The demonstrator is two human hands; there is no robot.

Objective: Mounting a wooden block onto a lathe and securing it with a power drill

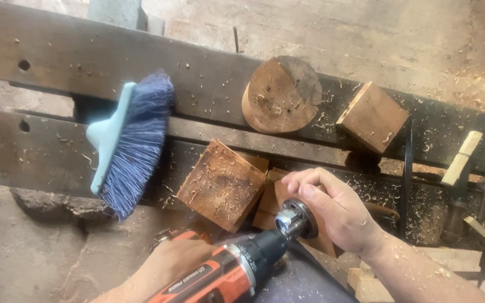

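The fingers (301,188) of the right hand (332,210) curl around the chuck (294,219) of the drill (225,272), gripping it from above. The left hand (169,264) wraps the drill's orange and black body from below; its fingers are hidden, so their exact grip cannot be told. The chuck points up and to the right, toward a square block (220,185) dusted with shavings. A second block lies partly hidden behind the right hand. The drill sits low in the view, near the front edge of the surface (46,62), which consists of dark planks. A blue brush (130,146) lies to the left. A round disc (282,95) and a small block (373,116) rest farther back.
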